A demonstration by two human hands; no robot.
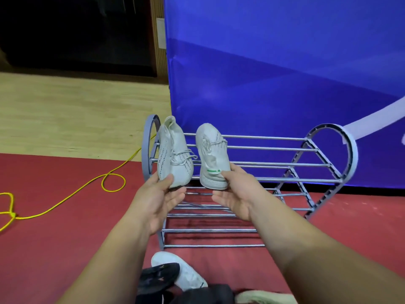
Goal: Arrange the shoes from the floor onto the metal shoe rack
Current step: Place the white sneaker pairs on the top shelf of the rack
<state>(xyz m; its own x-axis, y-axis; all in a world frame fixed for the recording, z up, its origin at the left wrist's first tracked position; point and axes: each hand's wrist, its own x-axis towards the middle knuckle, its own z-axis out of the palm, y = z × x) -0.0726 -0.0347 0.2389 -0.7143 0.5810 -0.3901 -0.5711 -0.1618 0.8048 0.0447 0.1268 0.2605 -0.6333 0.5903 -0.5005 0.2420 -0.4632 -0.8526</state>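
Note:
Two white knit sneakers stand on the top tier of the grey metal shoe rack [285, 165], at its left end. The left sneaker [175, 154] points its toe toward me; my left hand [157, 200] holds that toe, thumb on top and fingers underneath. The right sneaker [211, 150] points away, its heel with a green tag facing me. My right hand [238, 194] pinches this heel between thumb and forefinger, with its other fingers relaxed below. On the red floor in front of the rack lie a white sneaker [190, 275] and a black shoe [157, 277].
The rack's lower tiers [210, 230] carry no shoes, and neither does the right part of the top tier. A blue banner [285, 73] stands right behind the rack. A yellow cord [87, 187] loops over the floor at left. Dark and pale items [263, 298] lie at the bottom edge.

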